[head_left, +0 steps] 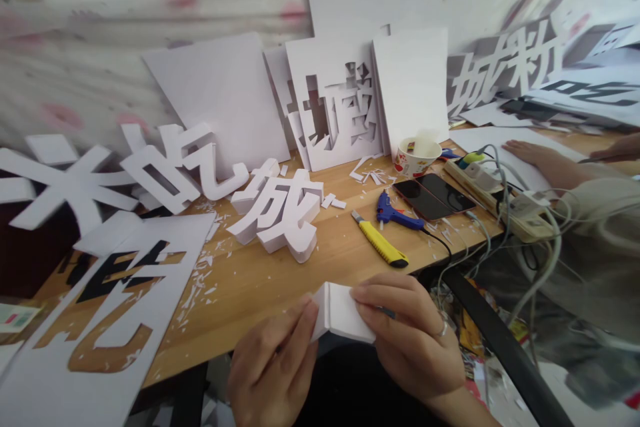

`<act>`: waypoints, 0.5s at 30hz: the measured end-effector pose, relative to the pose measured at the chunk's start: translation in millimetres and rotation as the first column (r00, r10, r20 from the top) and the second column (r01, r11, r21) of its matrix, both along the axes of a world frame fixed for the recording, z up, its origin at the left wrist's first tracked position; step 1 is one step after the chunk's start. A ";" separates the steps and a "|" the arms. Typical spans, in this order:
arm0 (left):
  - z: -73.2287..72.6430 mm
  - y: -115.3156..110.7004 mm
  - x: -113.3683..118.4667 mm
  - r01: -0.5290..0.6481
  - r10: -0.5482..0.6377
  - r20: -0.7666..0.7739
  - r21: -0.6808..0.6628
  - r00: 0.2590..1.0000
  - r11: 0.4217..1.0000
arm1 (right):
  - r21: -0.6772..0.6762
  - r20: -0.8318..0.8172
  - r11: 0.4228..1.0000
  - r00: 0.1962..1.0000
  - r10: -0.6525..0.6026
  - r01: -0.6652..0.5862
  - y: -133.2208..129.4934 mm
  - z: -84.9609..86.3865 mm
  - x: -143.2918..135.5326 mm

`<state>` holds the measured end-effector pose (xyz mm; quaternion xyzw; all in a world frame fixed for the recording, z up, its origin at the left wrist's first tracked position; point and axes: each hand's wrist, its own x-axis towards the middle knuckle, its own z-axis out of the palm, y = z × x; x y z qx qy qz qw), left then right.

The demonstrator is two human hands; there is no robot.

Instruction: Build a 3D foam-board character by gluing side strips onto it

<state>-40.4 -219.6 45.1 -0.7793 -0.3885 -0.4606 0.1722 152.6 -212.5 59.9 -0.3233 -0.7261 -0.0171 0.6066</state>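
Between my two hands, at the table's front edge, is a small white foam board piece (345,310) bent along a crease. My left hand (275,360) pinches its left end with thumb and fingers. On the right end, my right hand (413,327) grips it, a ring on one finger. Just beyond lies a yellow utility knife (380,240) with its blade end pointing away to the left. A blue hot glue gun (397,212) rests behind it. A white three-dimensional foam character (285,213) stands left of the knife.
More foam characters (183,167) stand at the left, near a cut-out sheet (175,267). White boards (413,90) lean at the back. A paper cup (417,155), phones (435,197) and a power strip (520,213) with cables sit right. A co-worker's hand (533,152) rests on a sheet.
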 end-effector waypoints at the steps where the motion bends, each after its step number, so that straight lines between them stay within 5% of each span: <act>1: -0.3 0.2 0.7 -0.002 0.002 0.011 0.001 1.000 1.000 | -0.005 0.015 1.000 1.000 0.000 0.000 0.4 0.2 0.5; 15: -4.4 4.3 9.6 0.049 -0.047 0.120 -0.013 0.992 0.999 | -0.013 -0.006 0.999 1.000 -0.030 0.030 5.6 -2.3 -3.5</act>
